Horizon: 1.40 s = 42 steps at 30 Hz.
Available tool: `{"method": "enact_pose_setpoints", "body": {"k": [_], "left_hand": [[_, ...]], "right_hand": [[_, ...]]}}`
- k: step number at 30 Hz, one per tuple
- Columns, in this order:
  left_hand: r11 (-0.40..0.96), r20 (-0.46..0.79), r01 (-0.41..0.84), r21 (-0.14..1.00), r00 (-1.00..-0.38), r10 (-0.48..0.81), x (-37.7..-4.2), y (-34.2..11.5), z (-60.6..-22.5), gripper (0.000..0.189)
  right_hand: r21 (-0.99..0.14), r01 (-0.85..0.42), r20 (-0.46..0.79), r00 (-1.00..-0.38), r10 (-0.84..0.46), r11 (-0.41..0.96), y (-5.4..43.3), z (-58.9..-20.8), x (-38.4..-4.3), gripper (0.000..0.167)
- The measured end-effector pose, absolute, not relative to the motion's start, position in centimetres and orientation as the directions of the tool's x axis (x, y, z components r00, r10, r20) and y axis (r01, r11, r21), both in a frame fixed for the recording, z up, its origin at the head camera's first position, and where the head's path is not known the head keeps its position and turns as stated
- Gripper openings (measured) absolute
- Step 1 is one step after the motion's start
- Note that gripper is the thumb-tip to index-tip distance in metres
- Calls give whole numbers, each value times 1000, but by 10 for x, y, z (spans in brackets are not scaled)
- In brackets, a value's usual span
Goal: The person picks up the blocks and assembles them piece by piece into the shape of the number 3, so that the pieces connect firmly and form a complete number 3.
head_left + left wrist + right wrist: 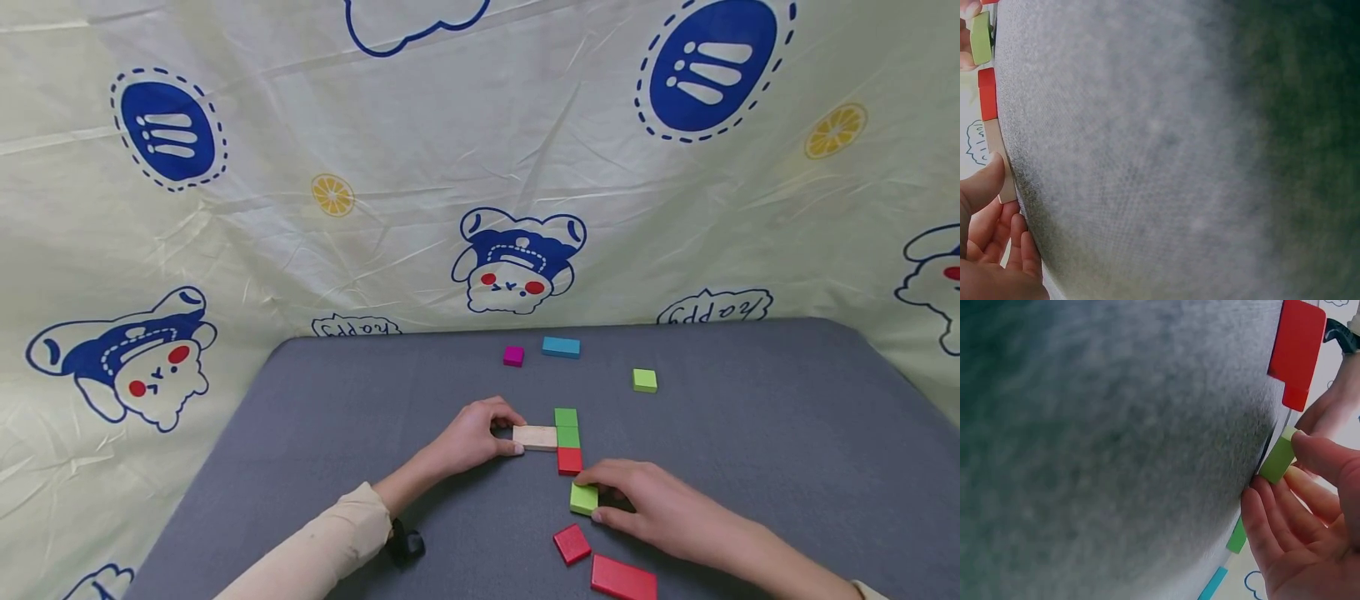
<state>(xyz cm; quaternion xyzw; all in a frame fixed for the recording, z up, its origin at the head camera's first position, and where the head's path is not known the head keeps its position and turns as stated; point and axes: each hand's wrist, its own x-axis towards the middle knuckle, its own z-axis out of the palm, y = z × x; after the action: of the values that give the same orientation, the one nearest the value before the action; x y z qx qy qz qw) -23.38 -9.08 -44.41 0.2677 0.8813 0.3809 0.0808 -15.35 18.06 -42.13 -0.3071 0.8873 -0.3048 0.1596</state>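
Observation:
My left hand (480, 431) pinches the free end of a plain wooden block (536, 437) between thumb and fingers. The block's other end meets a short column of two green blocks (567, 426) with a red block (569, 461) at its near end. In my right hand (651, 502) a lime-green block (584, 498) is pinched by thumb and fingertips, close below the red block. The right wrist view shows this lime-green block (1277, 457) tilted between thumb and fingers. The left wrist view has the wooden block (999, 159) under my left thumb.
Nearer to me lie a small red block (572, 544) and a longer red block (624, 577). Toward the far edge of the grey tabletop (337, 400) are a magenta block (513, 357), a blue block (561, 347) and another lime-green block (644, 381). A printed curtain (405, 250) hangs behind.

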Motion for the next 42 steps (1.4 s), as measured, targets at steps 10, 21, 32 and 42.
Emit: {"method": "enact_pose_setpoints", "body": {"k": [10,21,32,42], "left_hand": [[571,54,400,717,-848,527,-233,-90,-444,23],[573,54,402,714,-848,527,-233,-91,-446,24],[567,57,399,720,-849,525,-234,-90,-445,23],[567,62,401,720,-850,523,-233,-90,-445,22]], "right_hand": [[-546,-477,-79,-789,-609,689,170,-422,-150,35],[-565,-472,-53,-797,-601,676,172,-421,-148,32],[-457,-528,10,-808,-589,716,167,-420,-149,27],[-456,-489,0,-835,-550,743,164,-420,-153,30]]}}
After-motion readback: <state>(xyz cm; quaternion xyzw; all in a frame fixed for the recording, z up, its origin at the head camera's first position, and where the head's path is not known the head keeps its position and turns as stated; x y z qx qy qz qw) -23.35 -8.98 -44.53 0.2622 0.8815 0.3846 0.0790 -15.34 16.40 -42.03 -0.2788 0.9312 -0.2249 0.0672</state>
